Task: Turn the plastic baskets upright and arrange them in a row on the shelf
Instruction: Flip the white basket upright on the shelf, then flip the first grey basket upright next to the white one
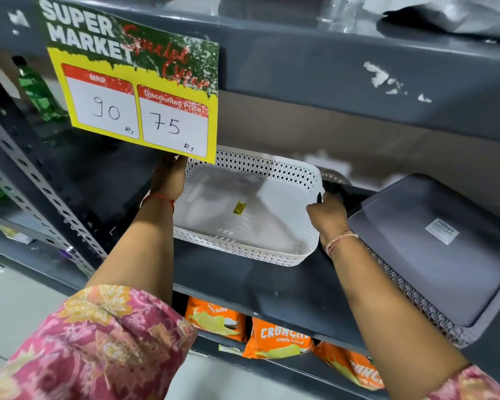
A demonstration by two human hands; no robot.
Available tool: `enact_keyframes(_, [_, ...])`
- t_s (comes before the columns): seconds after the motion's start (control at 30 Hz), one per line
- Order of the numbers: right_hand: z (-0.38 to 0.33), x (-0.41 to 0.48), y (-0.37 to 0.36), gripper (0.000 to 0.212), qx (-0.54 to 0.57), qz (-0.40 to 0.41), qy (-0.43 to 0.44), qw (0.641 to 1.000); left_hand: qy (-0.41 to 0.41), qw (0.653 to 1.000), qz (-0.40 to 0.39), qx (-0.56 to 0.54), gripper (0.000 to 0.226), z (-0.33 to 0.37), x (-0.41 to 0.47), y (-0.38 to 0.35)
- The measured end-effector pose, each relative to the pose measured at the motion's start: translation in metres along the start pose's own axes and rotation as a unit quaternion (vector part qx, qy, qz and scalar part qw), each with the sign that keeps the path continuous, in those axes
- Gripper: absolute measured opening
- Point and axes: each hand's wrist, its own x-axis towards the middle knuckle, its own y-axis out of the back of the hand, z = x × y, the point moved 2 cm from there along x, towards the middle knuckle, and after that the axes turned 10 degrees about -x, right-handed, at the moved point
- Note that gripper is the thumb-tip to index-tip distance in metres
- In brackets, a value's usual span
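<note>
A white perforated plastic basket (289, 203) is on the dark grey shelf (243, 281), slightly tilted; its flat base with a small yellow sticker faces me. My left hand (168, 180) grips its left end, partly hidden behind the price sign. My right hand (328, 212) grips its right end. To the right, a grey basket (416, 255) lies upside down, its labelled bottom up and its patterned rim hanging over the shelf's front edge. Whether the white basket is upright or overturned I cannot tell.
A yellow and green price sign (139, 93) hangs from the shelf above (358, 82), low over the white basket. Something dark with a patterned edge (334, 179) sits behind my right hand. Orange crisp packets (277, 339) fill the shelf below. A perforated upright post (41, 180) and green bottles (36, 90) stand left.
</note>
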Motion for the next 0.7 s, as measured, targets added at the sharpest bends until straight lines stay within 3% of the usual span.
enact_keyframes(0.13, [0.001, -0.002, 0.003, 0.036, -0.016, 0.009, 0.009, 1.0, 0.027, 1.0, 0.015, 0.002, 0.059, -0.003, -0.003, -0.005])
enact_keyframes(0.27, [-0.002, -0.015, 0.014, 0.049, -0.077, 0.063, 0.128, 0.987, -0.093, 0.989, 0.072, 0.092, 0.064, 0.023, -0.042, -0.039])
enact_keyframes(0.4, [0.001, -0.038, 0.052, 0.054, -0.086, 0.147, 0.255, 0.952, -0.224, 0.971, 0.01, 0.078, 0.091, 0.043, -0.121, -0.111])
enact_keyframes(0.53, [0.042, -0.036, 0.115, 0.056, -0.168, 0.198, 0.286, 0.922, -0.335, 0.937, -0.09, 0.05, 0.082, 0.052, -0.224, -0.192])
enact_keyframes(0.6, [0.072, -0.029, 0.146, 0.066, -0.221, 0.204, 0.266, 0.916, -0.323, 0.937, -0.129, 0.03, 0.081, 0.042, -0.267, -0.222])
enact_keyframes(0.7, [0.117, -0.016, 0.189, 0.08, -0.272, 0.225, 0.191, 0.916, -0.246, 0.962, -0.116, -0.028, 0.083, 0.021, -0.306, -0.255])
